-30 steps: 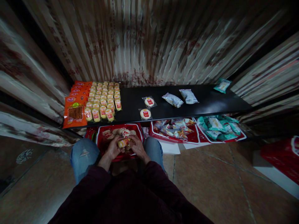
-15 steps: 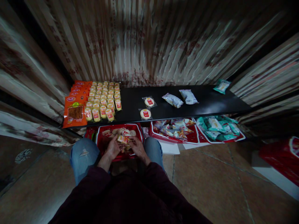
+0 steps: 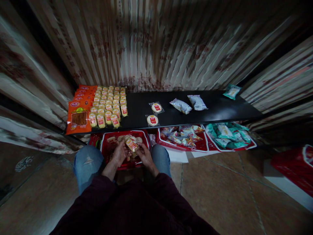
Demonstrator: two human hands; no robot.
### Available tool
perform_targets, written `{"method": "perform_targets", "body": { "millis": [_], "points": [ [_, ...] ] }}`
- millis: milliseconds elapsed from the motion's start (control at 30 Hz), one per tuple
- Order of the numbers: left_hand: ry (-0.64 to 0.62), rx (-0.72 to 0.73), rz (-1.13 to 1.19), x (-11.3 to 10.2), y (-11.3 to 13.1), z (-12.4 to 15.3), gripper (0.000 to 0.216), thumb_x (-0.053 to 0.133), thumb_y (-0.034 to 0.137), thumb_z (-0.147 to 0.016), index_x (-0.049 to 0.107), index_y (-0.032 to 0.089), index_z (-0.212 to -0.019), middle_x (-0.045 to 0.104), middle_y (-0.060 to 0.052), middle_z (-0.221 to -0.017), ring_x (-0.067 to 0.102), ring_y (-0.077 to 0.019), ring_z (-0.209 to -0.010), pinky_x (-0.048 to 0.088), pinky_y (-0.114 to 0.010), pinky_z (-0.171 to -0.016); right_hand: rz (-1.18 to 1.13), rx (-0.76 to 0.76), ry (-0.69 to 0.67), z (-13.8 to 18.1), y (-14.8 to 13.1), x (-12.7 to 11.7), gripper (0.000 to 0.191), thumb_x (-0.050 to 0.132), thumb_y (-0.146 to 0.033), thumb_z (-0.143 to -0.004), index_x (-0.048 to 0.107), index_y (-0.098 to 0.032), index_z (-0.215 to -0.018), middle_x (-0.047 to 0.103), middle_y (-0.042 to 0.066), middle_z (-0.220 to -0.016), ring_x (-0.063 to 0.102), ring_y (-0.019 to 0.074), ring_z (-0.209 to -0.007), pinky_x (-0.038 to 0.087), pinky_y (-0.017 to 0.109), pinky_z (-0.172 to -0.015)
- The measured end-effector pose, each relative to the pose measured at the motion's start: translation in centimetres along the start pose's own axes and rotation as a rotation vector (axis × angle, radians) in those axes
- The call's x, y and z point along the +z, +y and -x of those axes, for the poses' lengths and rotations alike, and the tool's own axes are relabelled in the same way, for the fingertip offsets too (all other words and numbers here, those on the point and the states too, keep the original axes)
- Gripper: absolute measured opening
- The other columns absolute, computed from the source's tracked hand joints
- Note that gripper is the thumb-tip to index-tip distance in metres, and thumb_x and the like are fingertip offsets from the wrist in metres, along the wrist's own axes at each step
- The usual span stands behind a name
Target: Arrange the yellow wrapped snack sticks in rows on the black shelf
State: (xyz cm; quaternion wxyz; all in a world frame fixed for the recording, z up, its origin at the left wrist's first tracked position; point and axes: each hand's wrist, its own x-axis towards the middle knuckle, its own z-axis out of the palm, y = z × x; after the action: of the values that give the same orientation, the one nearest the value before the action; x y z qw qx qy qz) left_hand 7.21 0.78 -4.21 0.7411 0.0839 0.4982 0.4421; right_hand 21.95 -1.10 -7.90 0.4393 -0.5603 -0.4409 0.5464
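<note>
Over the red basket between my knees I hold a small packaged cake in clear wrapping with a red and yellow label. My left hand has its fingers at the cake's left edge. At its lower right edge, the fingers of my right hand pinch the wrapper. Other wrapped pieces lie in the basket below, partly hidden by my hands. On the black shelf ahead stand rows of similar packaged cakes.
Orange snack packets overlap at the shelf's left end. Two round wrapped cakes lie mid-shelf, then two whitish packets and a teal packet. Below the shelf are a basket of striped packets and one of teal packets.
The packaged cake has turned from lying sideways to a more upright, tilted position between my hands. My hands have barely shifted; the items on the shelf are unmoved.
</note>
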Motion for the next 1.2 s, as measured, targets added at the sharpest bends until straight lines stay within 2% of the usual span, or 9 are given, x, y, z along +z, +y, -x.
{"method": "perform_targets", "body": {
  "millis": [133, 267, 400, 600, 833, 1200],
  "points": [
    [0.006, 0.03, -0.016, 0.6, 0.5, 0.4, 0.029, 0.043, 0.037, -0.089, 0.057, 0.012, -0.088, 0.058, -0.003, -0.061, 0.055, -0.0125, -0.047, 0.042, -0.023, -0.044, -0.021, -0.006, -0.025, -0.1, -0.5, 0.2, 0.037, 0.061, -0.034, -0.071, 0.06, -0.022, -0.107, 0.064, 0.002, -0.092, 0.061, 0.0143, -0.073, 0.051, 0.027, -0.066],
    [-0.018, 0.049, -0.004, 0.8, 0.7, 0.6, 0.023, 0.051, 0.034, -0.085, 0.059, 0.012, -0.088, 0.058, -0.002, -0.061, 0.054, -0.0118, -0.047, 0.04, -0.022, -0.044, -0.05, -0.034, -0.02, -0.1, -0.8, 0.3, 0.037, 0.061, -0.035, -0.073, 0.06, -0.021, -0.107, 0.064, 0.002, -0.093, 0.063, 0.0145, -0.077, 0.051, 0.026, -0.07],
    [-0.054, 0.068, 0.018, 0.8, 0.7, 0.7, 0.013, 0.057, 0.022, -0.08, 0.058, 0.013, -0.088, 0.062, -0.003, -0.069, 0.056, -0.0102, -0.051, 0.042, -0.021, -0.049, -0.08, -0.036, -0.015, -0.2, -1.0, 0.3, 0.038, 0.062, -0.037, -0.072, 0.059, -0.02, -0.107, 0.065, 0.003, -0.095, 0.063, 0.0151, -0.079, 0.051, 0.027, -0.073],
    [-0.113, 0.141, -0.015, 1.3, 0.9, 1.2, 0.021, 0.065, 0.011, -0.069, 0.06, 0.012, -0.089, 0.063, -0.002, -0.07, 0.054, -0.0088, -0.053, 0.041, -0.02, -0.051, -0.087, -0.048, -0.032, -0.1, -1.8, 0.3, 0.038, 0.062, -0.036, -0.073, 0.058, -0.02, -0.108, 0.066, 0.003, -0.096, 0.063, 0.0159, -0.081, 0.051, 0.028, -0.076],
    [-0.061, 0.184, -0.007, 1.4, 0.6, 1.0, 0.023, 0.072, 0.014, -0.063, 0.059, 0.013, -0.083, 0.062, 0.0, -0.069, 0.053, -0.0081, -0.053, 0.039, -0.021, -0.051, -0.08, -0.08, 0.013, -0.1, -2.4, 0.7, 0.036, 0.063, -0.036, -0.073, 0.059, -0.021, -0.105, 0.065, 0.005, -0.105, 0.063, 0.0179, -0.09, 0.051, 0.03, -0.08],
    [0.053, 0.228, 0.038, 1.3, -0.1, 0.6, 0.037, 0.08, 0.023, -0.052, 0.059, 0.014, -0.082, 0.064, 0.0, -0.07, 0.056, -0.0094, -0.056, 0.04, -0.021, -0.052, -0.145, -0.096, -0.014, 0.0, -3.1, 1.3, 0.035, 0.064, -0.031, -0.072, 0.057, -0.021, -0.105, 0.06, 0.005, -0.115, 0.062, 0.0177, -0.094, 0.051, 0.03, -0.083]
  ]
}}
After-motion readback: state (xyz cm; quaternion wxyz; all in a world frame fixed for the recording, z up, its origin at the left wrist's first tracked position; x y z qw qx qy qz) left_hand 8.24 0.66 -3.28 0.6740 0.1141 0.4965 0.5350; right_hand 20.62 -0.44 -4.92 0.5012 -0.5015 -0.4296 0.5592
